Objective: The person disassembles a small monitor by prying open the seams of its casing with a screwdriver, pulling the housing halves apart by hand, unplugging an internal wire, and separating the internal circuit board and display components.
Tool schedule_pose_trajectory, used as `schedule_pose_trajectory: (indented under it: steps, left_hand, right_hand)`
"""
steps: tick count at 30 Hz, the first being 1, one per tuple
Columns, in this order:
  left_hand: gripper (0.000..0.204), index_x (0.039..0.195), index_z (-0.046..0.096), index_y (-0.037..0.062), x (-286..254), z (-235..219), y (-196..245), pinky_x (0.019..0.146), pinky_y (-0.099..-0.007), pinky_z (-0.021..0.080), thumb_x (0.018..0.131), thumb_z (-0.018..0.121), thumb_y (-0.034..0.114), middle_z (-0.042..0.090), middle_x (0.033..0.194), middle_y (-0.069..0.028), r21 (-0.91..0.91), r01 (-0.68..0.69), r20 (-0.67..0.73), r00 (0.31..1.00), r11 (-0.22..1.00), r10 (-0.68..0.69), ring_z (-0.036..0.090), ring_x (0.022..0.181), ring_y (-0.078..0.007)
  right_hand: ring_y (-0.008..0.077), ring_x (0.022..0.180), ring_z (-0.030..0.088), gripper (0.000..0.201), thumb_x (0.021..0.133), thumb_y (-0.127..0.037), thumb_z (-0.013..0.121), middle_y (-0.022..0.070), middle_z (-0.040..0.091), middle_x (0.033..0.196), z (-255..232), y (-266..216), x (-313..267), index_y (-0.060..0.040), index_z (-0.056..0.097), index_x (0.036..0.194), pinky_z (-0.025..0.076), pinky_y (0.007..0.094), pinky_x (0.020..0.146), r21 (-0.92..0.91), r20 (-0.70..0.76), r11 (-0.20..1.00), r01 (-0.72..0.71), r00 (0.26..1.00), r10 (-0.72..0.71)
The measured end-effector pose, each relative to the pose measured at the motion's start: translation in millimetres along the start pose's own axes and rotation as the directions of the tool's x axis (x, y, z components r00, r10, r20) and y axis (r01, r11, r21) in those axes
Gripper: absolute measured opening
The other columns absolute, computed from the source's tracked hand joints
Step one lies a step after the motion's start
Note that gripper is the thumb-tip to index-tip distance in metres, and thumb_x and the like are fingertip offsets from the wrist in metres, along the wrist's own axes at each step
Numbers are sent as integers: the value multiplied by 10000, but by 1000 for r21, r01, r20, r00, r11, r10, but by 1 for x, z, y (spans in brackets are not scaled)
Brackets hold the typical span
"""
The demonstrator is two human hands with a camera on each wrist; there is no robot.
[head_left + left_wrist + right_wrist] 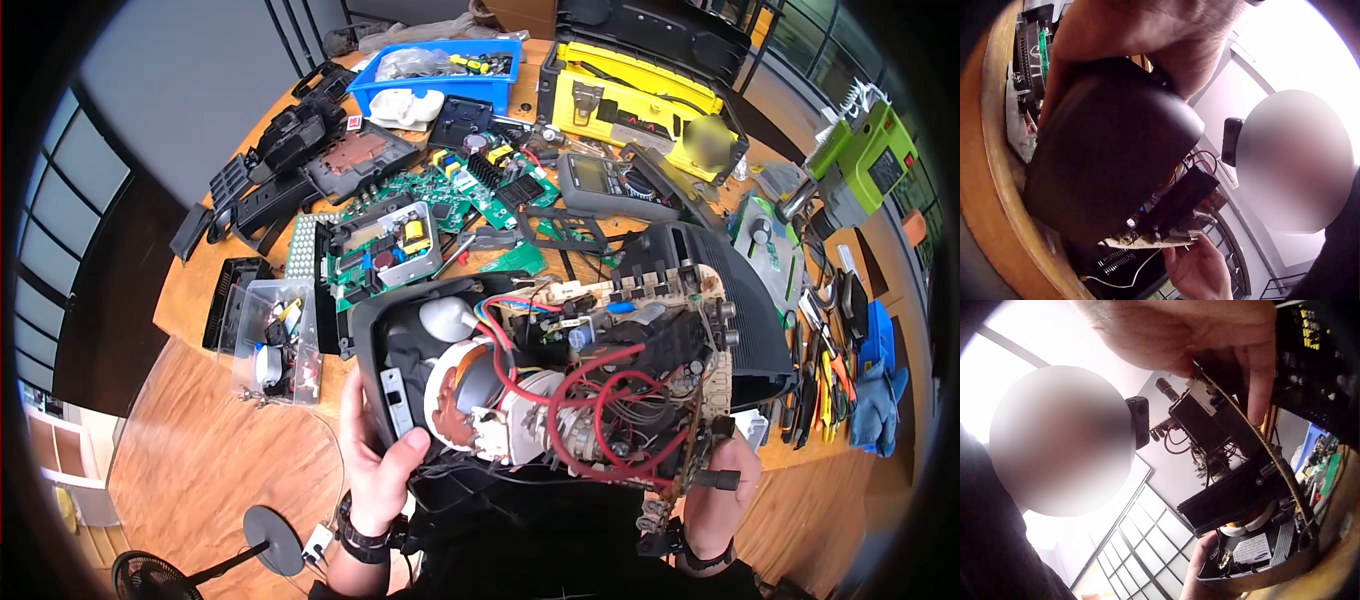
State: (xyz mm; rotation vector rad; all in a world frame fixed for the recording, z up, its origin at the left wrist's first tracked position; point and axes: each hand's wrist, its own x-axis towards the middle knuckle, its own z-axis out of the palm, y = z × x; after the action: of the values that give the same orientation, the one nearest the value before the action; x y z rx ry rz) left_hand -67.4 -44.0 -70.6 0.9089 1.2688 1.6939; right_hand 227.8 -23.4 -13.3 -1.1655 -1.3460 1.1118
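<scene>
An opened picture-tube monitor (pixel 410 310) is held up in front of the body. Its tube neck carries a white and copper-coloured deflection coil (pixel 455 400), with looping red wires (pixel 560 420) beside it. My left hand (pixel 385 470) grips the black front housing, thumb over the rim by a metal bracket (pixel 394 395). At the opposite end, my right hand (pixel 728 490) holds the edge of the circuit board (pixel 1259 447), a finger lying along its back in the right wrist view. From the left wrist, the dark housing (pixel 1104 150) hides most of the tube and the left fingertips.
Behind the monitor lies a black ribbed cover (pixel 760 310). Green circuit boards (pixel 500 190), a multimeter (pixel 615 185) and a blue bin (pixel 440 75) crowd the table. A clear box (pixel 275 340) stands at the left edge; hand tools (pixel 825 380) lie at the right.
</scene>
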Motion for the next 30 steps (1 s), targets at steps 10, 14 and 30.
schedule_pose_trajectory:
  steps: [10, 14, 30]
  left_hand:
    - [810, 1515, 262, -32, 19, 4, 8, 1085, -332, 365, 851, 677, 175, 493, 1412, -115, 46, 46, 88, 995, 998, -50, 503, 1264, -196]
    - [775, 1514, 265, -35, 24, 3, 10, 1080, -331, 372, 864, 644, 150, 482, 1423, -118, 88, 79, 107, 990, 993, -88, 500, 1263, -193]
    - [680, 1487, 307, -9, 34, 3, 9, 956, -275, 438, 884, 618, 41, 554, 1286, -64, -30, 58, 141, 989, 998, -53, 542, 1124, -115]
  right_hand:
    - [112, 886, 552, 404, 1021, -303, 503, 50, 640, 980, 10, 4, -3, 78, 611, 1100, 427, 258, 796, 31, -93, 997, 67, 994, -64]
    - [127, 935, 552, 273, 1011, -223, 507, 37, 615, 1008, 9, 2, -6, 27, 608, 1053, 423, 288, 864, 51, -99, 998, 48, 994, -43]
    - [145, 1010, 572, 299, 960, -130, 595, 62, 615, 1116, -2, 13, -2, 10, 572, 1224, 446, 301, 905, 222, -125, 973, 54, 992, -26]
